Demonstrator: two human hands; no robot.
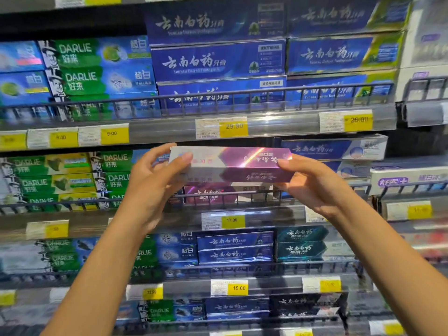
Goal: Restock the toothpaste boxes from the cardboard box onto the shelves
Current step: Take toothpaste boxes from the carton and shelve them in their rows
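There is just one camera, and it sits on the person's head. It looks straight ahead at the store shelves (pixel 261 126), tipped a little down, from close up. The wide lens bends the shelf rows at the edges. Both bare arms reach in from the bottom, at 7 and 5 o'clock. The left hand (pixel 155 180) and right hand (pixel 312 183) meet near the middle, holding a purple toothpaste box (pixel 232 163) by its ends. No second view shares this scene.

Left hand (pixel 155 180) and right hand (pixel 312 183) grip purple toothpaste box (pixel 230 163) by ends (print upside down), level before middle shelf (pixel 242 200).
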